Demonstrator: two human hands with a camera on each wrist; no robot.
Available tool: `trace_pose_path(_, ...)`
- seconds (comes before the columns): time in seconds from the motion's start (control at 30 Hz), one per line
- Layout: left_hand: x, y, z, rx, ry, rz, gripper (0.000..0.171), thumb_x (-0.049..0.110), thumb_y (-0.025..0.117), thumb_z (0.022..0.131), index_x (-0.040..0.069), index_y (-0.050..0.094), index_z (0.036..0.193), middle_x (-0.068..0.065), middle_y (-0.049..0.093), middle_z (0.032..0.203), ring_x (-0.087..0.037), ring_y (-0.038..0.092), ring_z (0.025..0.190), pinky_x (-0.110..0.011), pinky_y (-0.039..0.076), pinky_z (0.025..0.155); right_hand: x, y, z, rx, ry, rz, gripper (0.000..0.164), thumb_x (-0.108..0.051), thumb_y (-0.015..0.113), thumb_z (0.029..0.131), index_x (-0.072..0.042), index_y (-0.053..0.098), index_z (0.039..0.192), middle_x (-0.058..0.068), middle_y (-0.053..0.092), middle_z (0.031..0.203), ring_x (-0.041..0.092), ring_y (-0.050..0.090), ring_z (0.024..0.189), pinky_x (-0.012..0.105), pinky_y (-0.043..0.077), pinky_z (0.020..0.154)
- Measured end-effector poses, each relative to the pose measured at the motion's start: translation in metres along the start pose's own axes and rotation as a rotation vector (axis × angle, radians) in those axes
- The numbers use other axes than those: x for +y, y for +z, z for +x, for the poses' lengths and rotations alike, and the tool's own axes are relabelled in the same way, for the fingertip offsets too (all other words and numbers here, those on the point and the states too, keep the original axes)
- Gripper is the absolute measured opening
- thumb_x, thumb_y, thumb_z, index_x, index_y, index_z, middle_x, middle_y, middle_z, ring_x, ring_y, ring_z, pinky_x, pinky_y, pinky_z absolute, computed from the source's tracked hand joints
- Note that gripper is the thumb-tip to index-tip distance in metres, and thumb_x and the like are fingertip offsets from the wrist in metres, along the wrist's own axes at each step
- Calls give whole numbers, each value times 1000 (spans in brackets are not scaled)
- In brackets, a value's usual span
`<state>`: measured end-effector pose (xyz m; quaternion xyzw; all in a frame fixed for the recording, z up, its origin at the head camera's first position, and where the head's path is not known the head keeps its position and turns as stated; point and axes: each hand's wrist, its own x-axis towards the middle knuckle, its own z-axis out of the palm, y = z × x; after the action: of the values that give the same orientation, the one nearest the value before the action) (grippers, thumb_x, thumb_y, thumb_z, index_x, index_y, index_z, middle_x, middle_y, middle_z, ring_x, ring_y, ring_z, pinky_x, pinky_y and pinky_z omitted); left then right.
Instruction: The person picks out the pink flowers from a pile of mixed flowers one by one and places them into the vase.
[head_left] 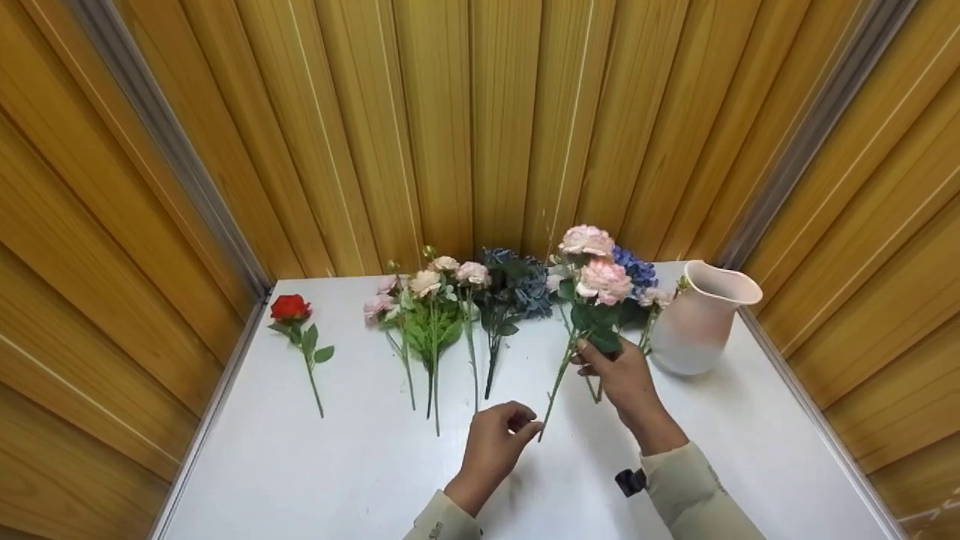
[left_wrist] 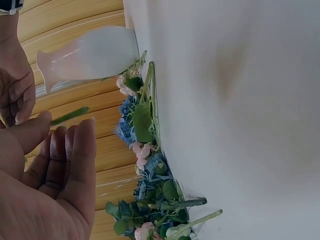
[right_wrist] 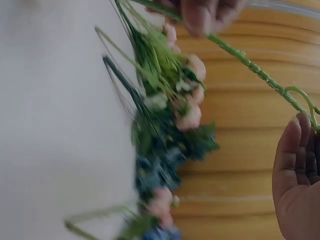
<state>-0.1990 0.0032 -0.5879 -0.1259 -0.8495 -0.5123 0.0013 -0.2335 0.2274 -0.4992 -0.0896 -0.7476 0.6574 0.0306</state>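
A pink peony (head_left: 604,281) with two full blooms and dark green leaves is held up, tilted, over the table. My right hand (head_left: 626,379) grips its stem just under the leaves; in the right wrist view the curled fingers of that hand (right_wrist: 300,185) meet the stem (right_wrist: 255,70). Lower down, my left hand (head_left: 495,446) pinches the stem near its cut end between thumb and fingers. The left wrist view shows the green stem tip (left_wrist: 72,116) poking out past the thumb of the left hand (left_wrist: 55,185). The blooms are outside both wrist views.
A pink-and-white vase (head_left: 694,322) stands at the right. Blue flowers (head_left: 532,289), purple-blue flowers (head_left: 636,271) and pale pink flowers (head_left: 426,283) with green foliage lie along the back. A red rose (head_left: 290,307) lies apart at the left. Wood-look panels (head_left: 495,135) enclose the table (head_left: 360,465).
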Motion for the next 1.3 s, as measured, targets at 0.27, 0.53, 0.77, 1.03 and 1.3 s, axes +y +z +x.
trace_pose_path(0.27,-8,-8,-1,-27,-64,28,11,29,85,105,18,85,103,9,81,92,1,67,82,-24,59,73,-76,-78,33,248,-230,-251,43,-28,74,113,3,69,141,-11,80,102,-6,73,84,11,61,82)
trace_pose_path(0.53,-13,-8,-8,-42,-124,26,7,22,80,106,17,84,102,9,78,91,1,66,77,-20,56,67,-137,-133,47,629,-546,-314,37,-27,76,108,0,75,133,-38,62,93,-8,62,83,11,49,79)
trace_pose_path(0.77,-16,-4,-12,-52,-142,37,7,18,79,105,15,84,101,9,78,89,-1,68,78,-21,57,67,-120,-155,57,686,-507,-387,35,-32,71,108,-1,74,126,-34,58,91,0,56,84,19,44,78)
trace_pose_path(1.03,-16,-3,-10,-65,-158,31,10,19,78,106,12,85,103,10,78,89,-1,67,78,-21,57,69,-76,-157,70,582,-372,-432,40,-29,69,111,1,72,137,4,82,114,-18,60,81,6,48,81)
trace_pose_path(1.3,-19,-5,-8,-76,-156,24,12,18,77,106,9,85,104,9,78,88,-3,67,78,-24,58,69,-58,-156,80,471,-210,-496,46,-33,61,117,-8,65,156,19,73,153,24,75,124,40,64,114)
